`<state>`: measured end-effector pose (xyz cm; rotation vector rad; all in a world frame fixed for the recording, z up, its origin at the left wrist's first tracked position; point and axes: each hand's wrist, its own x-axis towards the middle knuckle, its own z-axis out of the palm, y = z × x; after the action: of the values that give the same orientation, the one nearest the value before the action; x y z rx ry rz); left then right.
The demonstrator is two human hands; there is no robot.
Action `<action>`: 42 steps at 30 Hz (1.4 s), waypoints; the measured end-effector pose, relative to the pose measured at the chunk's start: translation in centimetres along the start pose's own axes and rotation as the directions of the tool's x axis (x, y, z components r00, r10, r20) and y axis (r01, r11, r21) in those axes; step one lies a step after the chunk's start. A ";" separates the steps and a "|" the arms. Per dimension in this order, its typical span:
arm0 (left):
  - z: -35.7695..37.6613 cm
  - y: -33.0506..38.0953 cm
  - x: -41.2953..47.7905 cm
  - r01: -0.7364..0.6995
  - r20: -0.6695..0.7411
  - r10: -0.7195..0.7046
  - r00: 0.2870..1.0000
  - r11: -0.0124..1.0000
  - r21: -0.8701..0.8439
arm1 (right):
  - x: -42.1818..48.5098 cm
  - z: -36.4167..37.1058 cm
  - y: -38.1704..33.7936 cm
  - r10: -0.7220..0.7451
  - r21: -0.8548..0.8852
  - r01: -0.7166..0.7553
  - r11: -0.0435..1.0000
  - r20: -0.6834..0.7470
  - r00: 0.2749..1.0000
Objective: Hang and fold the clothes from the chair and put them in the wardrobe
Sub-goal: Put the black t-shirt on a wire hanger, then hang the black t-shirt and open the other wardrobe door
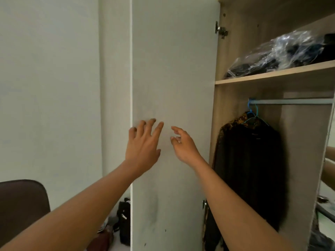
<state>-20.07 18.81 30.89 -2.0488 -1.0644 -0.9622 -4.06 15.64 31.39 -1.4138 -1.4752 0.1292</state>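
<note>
Both forearms reach forward, left hand (143, 145) and right hand (183, 144) spread and empty against the open wardrobe door (172, 69). Inside the wardrobe (297, 145), a dark garment (252, 171) hangs (blue hanger (252, 113)); chair (21, 201) lower left.

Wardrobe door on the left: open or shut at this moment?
Open. The wardrobe door is swung out, exposing the shelf, the rail and a dark garment hanging inside. Both hands are empty.

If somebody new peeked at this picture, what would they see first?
Two bare hands, the left hand and right hand, reach up with open fingers in front of the tall white wardrobe door. To the right, a dark patterned garment hangs on a blue wire hanger.
</note>
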 end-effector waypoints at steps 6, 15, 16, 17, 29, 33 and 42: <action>-1.0 -4.6 -3.0 0.196 0.165 -0.142 0.976 0.904 -0.381 | -1.1 3.7 -3.3 -0.012 0.030 0.011 0.999 0.030 0.999; -1.4 -4.2 -4.1 0.103 0.121 -0.023 0.992 0.693 -0.713 | -1.8 -1.5 -9.0 -0.104 0.091 0.115 0.989 -0.114 0.988; -1.8 -3.5 -4.2 0.050 0.077 0.010 0.997 0.674 -0.737 | -2.1 -2.8 -9.9 -0.139 0.083 0.151 0.985 -0.139 0.981; -2.2 -2.8 -4.4 -0.009 0.030 0.048 0.998 0.651 -0.759 | -2.5 -4.1 -10.8 -0.175 0.068 0.188 0.980 -0.162 0.971; -4.3 11.2 -1.4 -0.411 -0.248 0.395 0.884 0.406 -0.817 | -8.7 -17.9 -13.7 -0.308 -0.588 0.078 0.805 -0.301 0.902; -4.3 16.0 -0.4 -0.392 -0.183 0.477 0.860 0.386 -0.836 | -10.1 -22.1 -11.8 -0.329 -0.858 -0.191 0.476 -0.376 0.866; -2.5 25.9 0.8 -0.396 -0.178 0.454 0.873 0.448 -0.801 | -12.0 -28.2 -7.4 -0.235 -0.913 -0.407 0.011 -0.398 0.887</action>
<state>1.71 4.81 27.84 -2.9101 0.0306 -1.2491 7.98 -11.41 42.25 -2.4389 -0.8851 -1.4903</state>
